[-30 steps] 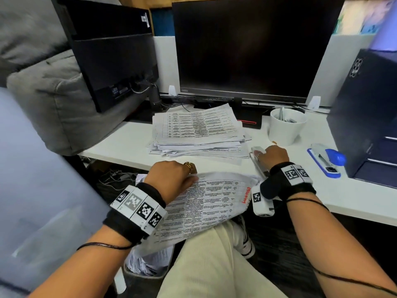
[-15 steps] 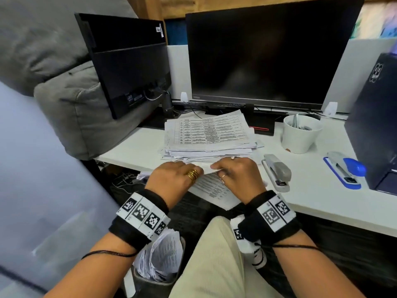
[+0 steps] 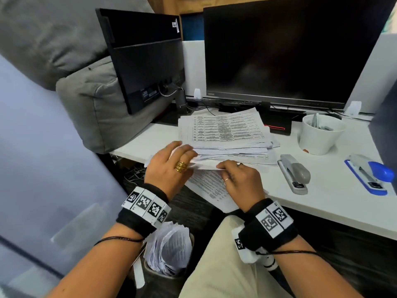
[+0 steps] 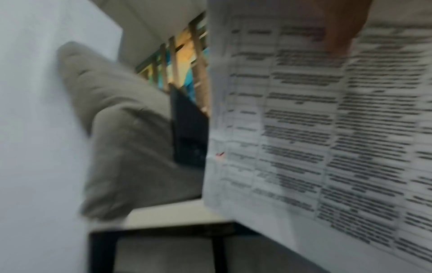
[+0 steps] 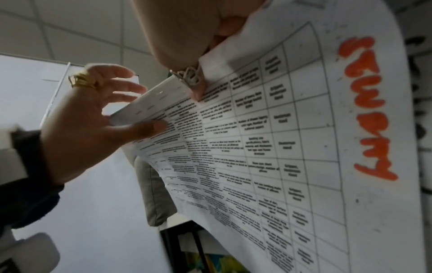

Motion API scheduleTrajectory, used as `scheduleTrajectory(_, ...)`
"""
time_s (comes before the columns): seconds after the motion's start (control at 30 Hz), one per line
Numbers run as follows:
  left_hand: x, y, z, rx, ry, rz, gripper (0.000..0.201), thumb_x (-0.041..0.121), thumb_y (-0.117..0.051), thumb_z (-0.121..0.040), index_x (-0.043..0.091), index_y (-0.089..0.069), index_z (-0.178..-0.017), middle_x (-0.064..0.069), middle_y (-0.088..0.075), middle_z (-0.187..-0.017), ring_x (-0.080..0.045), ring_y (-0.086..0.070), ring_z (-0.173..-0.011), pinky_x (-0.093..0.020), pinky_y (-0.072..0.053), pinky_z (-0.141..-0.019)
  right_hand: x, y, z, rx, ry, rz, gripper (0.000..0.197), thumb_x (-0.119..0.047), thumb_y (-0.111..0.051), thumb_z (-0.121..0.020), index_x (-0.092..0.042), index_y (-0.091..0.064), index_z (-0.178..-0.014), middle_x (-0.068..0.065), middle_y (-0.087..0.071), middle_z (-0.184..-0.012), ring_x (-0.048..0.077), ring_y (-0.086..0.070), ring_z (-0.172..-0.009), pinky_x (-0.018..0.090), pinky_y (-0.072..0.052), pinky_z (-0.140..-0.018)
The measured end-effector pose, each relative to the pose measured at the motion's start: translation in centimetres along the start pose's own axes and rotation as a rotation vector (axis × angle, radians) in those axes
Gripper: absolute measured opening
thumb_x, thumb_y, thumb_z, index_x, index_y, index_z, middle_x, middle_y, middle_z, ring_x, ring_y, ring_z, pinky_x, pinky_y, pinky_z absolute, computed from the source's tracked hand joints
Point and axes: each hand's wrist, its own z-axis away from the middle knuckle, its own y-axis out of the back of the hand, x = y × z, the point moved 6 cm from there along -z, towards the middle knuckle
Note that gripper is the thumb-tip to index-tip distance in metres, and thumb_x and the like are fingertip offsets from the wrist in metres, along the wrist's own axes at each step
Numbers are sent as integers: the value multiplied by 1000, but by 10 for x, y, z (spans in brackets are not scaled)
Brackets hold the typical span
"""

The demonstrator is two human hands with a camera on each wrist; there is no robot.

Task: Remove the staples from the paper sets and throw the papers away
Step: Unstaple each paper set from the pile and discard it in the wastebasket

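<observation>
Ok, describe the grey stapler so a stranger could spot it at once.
Find the large black monitor on the white desk. Right of the paper stack in front of it lies the grey stapler. Unlike the blue stapler further right, it is plain grey.

Holds both forearms out ahead, black wrist bands (image 3: 137, 220) on each, backs of the hands up and close together. Pinches the paper set (image 3: 206, 183) in the right hand (image 3: 241, 181), with fingers curled over its folded edge. Spreads the left hand (image 3: 171, 166) just beside it, fingers (image 5: 126, 87) splayed and fairly straight above the fold, thumb (image 5: 149, 127) laid against the printed face.
</observation>
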Motion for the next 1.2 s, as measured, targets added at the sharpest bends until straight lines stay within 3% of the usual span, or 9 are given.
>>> scheduleTrajectory(0.1, -53, 11, 28, 71, 330, 34, 70, 43, -73, -72, 9, -41, -125, -11, -50, -127, -28, -48, -117, -36, -36, -103, -5, -24, -1, -46, -3, 7, 26, -24, -49, -83, -12, -71, -87, -1, -59, -51, 16, -55, -42, 17, -40, -41)
scheduleTrajectory(0.2, -102, -7, 85, -75, 863, 361, 97, 55, -77, -60, 19, -30, -137, -12, -48, -132, -27, -48, -121, -41, -37, -106, -7, -52, 1, -105, -49, -46, 26, -26, -49, -87, -12, -69, -91, -1, -62, -54, 17, -57, -44, 16, -39, -45)
scheduleTrajectory(0.3, -122, -23, 127, -385, 1102, 328, 62, 44, -72, -73, 10, -52, -120, -15, -65, -107, -34, -60, -100, -38, -49, -83, -9, -83, 5, -236, -118, -109, 17, -16, -55, -90, -7, -66, -99, 7, -66, -64, 23, -62, -55, 19, -37, -56)
scheduleTrajectory(0.47, -130, -32, 160, -647, 1066, 97, 36, 35, -49, -94, 0, -52, -101, -24, -64, -91, -41, -60, -85, -38, -43, -68, -1, -149, 26, -633, -264, -3, 23, -13, -48, -93, -8, -56, -114, 13, -67, -98, 30, -63, -92, 29, -40, -67)
scheduleTrajectory(0.6, -119, -79, 194, -922, 1107, 138, 28, 25, -44, -97, -1, -49, -106, -25, -60, -105, -40, -58, -97, -38, -42, -77, 22, -209, 51, -894, -410, 50, 29, -3, -42, -91, -7, -55, -116, 17, -64, -109, 34, -60, -101, 33, -46, -78)
scheduleTrajectory(0.73, -102, -119, 227, -1082, 1225, 75, 25, 6, -34, -96, -5, -46, -116, -26, -57, -116, -40, -55, -107, -42, -43, -85, 49, -272, 81, -1034, -514, 28, 30, 0, -40, -93, -1, -56, -119, 20, -59, -120, 34, -56, -111, 34, -42, -92)
scheduleTrajectory(1.07, -84, -170, 305, -1337, 1242, -49, 48, -3, -33, -92, 4, -25, -138, -16, -47, -131, -33, -56, -110, -40, -45, -90, 90, -401, 159, -1260, -600, -104, 38, 8, -39, -88, 0, -52, -123, 20, -61, -119, 32, -56, -112, 31, -43, -90)
scheduleTrajectory(1.13, -67, -182, 323, -1391, 1230, -8, 57, -3, -34, -91, 4, -13, -144, -15, -32, -142, -32, -54, -113, -41, -46, -93, 96, -416, 179, -1343, -568, -54, 43, 5, -41, -90, -3, -41, -132, 22, -53, -129, 33, -52, -118, 32, -41, -93)
scheduleTrajectory(1.2, -48, -195, 349, -1445, 1277, 45, 61, 0, -34, -92, 5, -6, -146, -14, -23, -146, -32, -49, -119, -43, -45, -96, 99, -422, 193, -1294, -617, -102, 69, 9, -47, -87, -10, -18, -147, 18, -23, -152, 30, -41, -130, 26, -40, -94)
